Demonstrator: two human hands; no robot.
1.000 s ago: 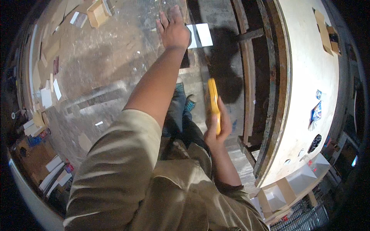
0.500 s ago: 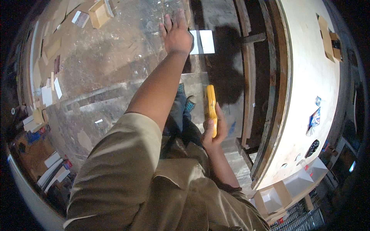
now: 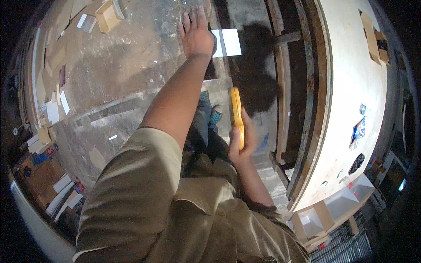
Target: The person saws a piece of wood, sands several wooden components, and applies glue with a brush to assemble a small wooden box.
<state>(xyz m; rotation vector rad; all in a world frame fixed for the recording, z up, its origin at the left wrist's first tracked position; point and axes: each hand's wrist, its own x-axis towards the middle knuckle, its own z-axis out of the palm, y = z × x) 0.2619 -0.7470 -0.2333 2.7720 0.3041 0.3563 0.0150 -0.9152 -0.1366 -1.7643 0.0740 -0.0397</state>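
My left hand (image 3: pixel 196 37) lies with fingers spread on a dark, worn wooden board (image 3: pixel 144 44) at the top of the view, next to its right edge. A white rectangular piece (image 3: pixel 230 41) sits just right of this hand. My right hand (image 3: pixel 243 136) is wrapped round the yellow handle (image 3: pixel 237 114) of what looks like a handsaw; its thin blade is blurred and reaches up past the board's edge toward the white piece. My feet (image 3: pixel 213 115) show below, between the hands.
Cardboard trays (image 3: pixel 109 17) and scraps (image 3: pixel 55 107) lie on the left. Wooden beams (image 3: pixel 280 87) border a dark gap right of me, beside a pale panel (image 3: pixel 351 87) bearing torn cardboard (image 3: pixel 370 39). Boxed compartments (image 3: pixel 342 204) stand at the lower right.
My right hand and the yellow handle moved back toward me, then forward again and slightly left. My left hand stays spread on the board, shifting little in the view.
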